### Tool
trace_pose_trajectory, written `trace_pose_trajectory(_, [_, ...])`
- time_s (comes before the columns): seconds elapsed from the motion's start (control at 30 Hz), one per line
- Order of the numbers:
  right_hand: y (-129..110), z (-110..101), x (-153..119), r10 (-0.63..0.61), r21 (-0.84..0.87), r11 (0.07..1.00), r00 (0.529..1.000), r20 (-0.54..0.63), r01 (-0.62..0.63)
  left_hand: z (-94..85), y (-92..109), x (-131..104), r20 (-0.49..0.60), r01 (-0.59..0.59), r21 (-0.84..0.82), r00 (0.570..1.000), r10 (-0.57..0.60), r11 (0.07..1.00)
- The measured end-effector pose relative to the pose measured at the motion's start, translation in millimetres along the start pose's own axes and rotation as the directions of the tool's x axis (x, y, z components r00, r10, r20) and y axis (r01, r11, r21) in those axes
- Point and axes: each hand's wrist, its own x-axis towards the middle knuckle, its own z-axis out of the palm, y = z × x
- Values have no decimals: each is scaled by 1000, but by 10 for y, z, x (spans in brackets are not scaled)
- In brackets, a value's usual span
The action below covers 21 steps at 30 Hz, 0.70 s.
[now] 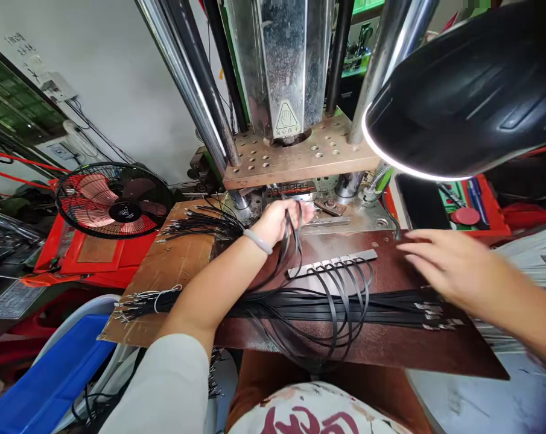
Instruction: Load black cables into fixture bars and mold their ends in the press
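Observation:
Under the plate of an upright press (295,172), my left hand (282,220) is closed around several thin black cables (295,241), which hang from it in loops. Its fingertips are close to the metal die (295,191). My right hand (435,259) is above the right side of the brown board (390,343), blurred by motion, its fingers stretched out with nothing seen in them. Between the hands lies a slotted metal bar (333,264) with several black cables set along it. A long bundle of black cables (300,304) with metal ends runs across the board.
A second cable bundle (204,223) lies on cardboard (182,259) at left. A black lamp (463,96) hangs low at upper right. A fan (119,202) stands at left, above a blue tray (60,374). A red tray (494,205) holds pens at right.

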Motion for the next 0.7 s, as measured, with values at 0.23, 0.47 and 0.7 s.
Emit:
trace_pose_trajectory(0.23, [2, 579, 343, -151, 206, 973, 958, 243, 101, -405, 79, -712, 216, -463, 171, 879, 426, 870])
trace_pose_trajectory(0.47, [-65, 615, 316, -200, 71, 979, 956, 215, 189, -1695, 1135, -1191, -215, 220, 970, 567, 795, 105])
trace_pose_trajectory(0.7, [-333, 716, 663, -186, -62, 976, 945, 270, 209, -885, 4, -710, 551, -304, 668, 815, 177, -679])
